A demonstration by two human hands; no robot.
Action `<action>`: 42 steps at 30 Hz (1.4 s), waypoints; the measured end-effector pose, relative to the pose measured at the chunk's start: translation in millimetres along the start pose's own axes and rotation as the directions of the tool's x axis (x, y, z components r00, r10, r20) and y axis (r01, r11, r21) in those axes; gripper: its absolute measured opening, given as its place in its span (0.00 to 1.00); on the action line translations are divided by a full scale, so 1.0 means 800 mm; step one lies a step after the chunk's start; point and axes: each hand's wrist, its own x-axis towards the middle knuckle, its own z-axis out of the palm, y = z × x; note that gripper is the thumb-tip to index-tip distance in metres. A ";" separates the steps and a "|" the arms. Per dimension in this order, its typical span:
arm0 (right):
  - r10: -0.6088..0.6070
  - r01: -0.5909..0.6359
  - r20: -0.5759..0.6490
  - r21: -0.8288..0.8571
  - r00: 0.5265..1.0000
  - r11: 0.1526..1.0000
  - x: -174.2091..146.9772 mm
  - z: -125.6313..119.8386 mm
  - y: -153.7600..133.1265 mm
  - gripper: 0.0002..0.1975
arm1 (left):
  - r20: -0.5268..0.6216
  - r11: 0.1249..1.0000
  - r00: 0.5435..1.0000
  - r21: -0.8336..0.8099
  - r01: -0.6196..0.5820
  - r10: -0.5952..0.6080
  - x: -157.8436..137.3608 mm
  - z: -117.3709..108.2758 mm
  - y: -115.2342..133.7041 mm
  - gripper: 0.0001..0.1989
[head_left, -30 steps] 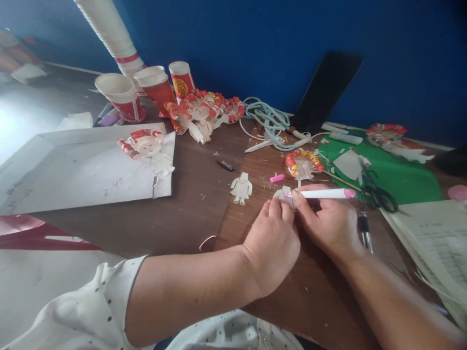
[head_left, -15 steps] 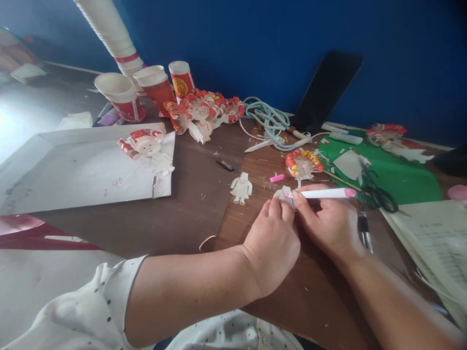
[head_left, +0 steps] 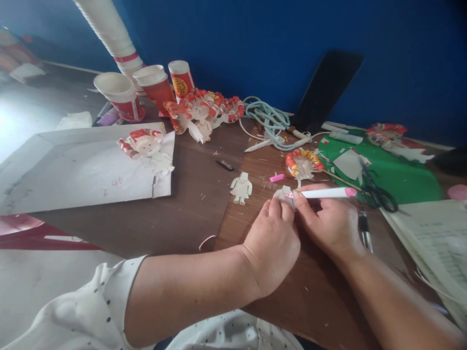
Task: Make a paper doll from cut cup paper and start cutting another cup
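Left hand (head_left: 273, 239): grasping paper (head_left: 282, 192), hiding its own thumb, on the near side of the cap (head_left: 277, 178).
Right hand (head_left: 329, 221): gripping marker (head_left: 323, 194), right of the cap.
Paper: lying just nearside of the cap, showing past the left hand.
Marker: running lengthwise rightward from paper, seemingly touching tip-first.
Doll (head_left: 241, 188): lying left of the cap.

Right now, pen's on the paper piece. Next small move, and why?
Probably one short stroke with the marker on the small paper piece: the right hand has its pink tip at the paper, the left hand holds the piece, and a pink cap lies apart.
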 end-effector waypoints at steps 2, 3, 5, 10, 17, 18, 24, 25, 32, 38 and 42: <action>0.004 -0.004 -0.001 0.001 1.000 1.000 0.000 0.000 0.001 0.14 | -0.006 1.000 1.000 0.006 0.001 -0.001 0.000 0.000 0.000 0.23; 0.006 -0.006 -0.002 0.002 1.000 1.000 -0.001 0.000 0.001 0.14 | -0.007 1.000 1.000 0.009 0.002 -0.002 -0.001 0.000 0.000 0.23; 0.006 -0.006 -0.004 0.002 1.000 1.000 -0.001 0.000 0.001 0.14 | -0.003 1.000 1.000 0.012 0.002 -0.002 -0.001 0.000 0.000 0.23; -0.002 0.002 -0.005 0.005 1.000 1.000 0.000 0.000 0.002 0.13 | -0.005 1.000 1.000 0.000 -0.006 0.006 -0.001 0.001 -0.001 0.23; 0.000 0.000 -0.019 0.022 1.000 1.000 -0.001 0.000 0.002 0.13 | -0.021 1.000 1.000 -0.007 0.003 -0.003 0.000 0.001 -0.001 0.23; 0.007 -0.006 -0.026 0.035 1.000 0.999 -0.001 -0.001 0.001 0.13 | -0.023 1.000 1.000 -0.007 0.000 0.000 0.000 0.001 -0.001 0.23; 0.053 -0.046 -0.098 0.068 0.994 0.997 0.001 -0.005 -0.003 0.12 | -0.001 1.000 1.000 -0.018 -0.017 0.017 -0.001 0.000 -0.001 0.22; 0.053 -0.047 -0.094 0.063 0.994 0.997 0.001 -0.005 -0.003 0.12 | 0.003 1.000 1.000 -0.021 -0.019 0.019 -0.001 0.000 -0.001 0.22; 0.027 -0.024 -0.070 0.044 0.997 0.999 -0.001 -0.001 0.000 0.12 | 0.017 1.000 1.000 -0.025 -0.016 0.016 0.000 -0.001 -0.002 0.22; -0.003 0.007 -0.083 0.051 0.997 0.999 -0.003 -0.003 -0.001 0.10 | -0.003 1.000 1.000 -0.007 -0.009 0.009 0.000 0.000 -0.002 0.23; -0.056 0.064 -0.112 0.075 0.992 0.995 -0.003 -0.004 -0.004 0.09 | -0.030 1.000 1.000 0.010 0.000 0.001 0.000 0.001 -0.001 0.24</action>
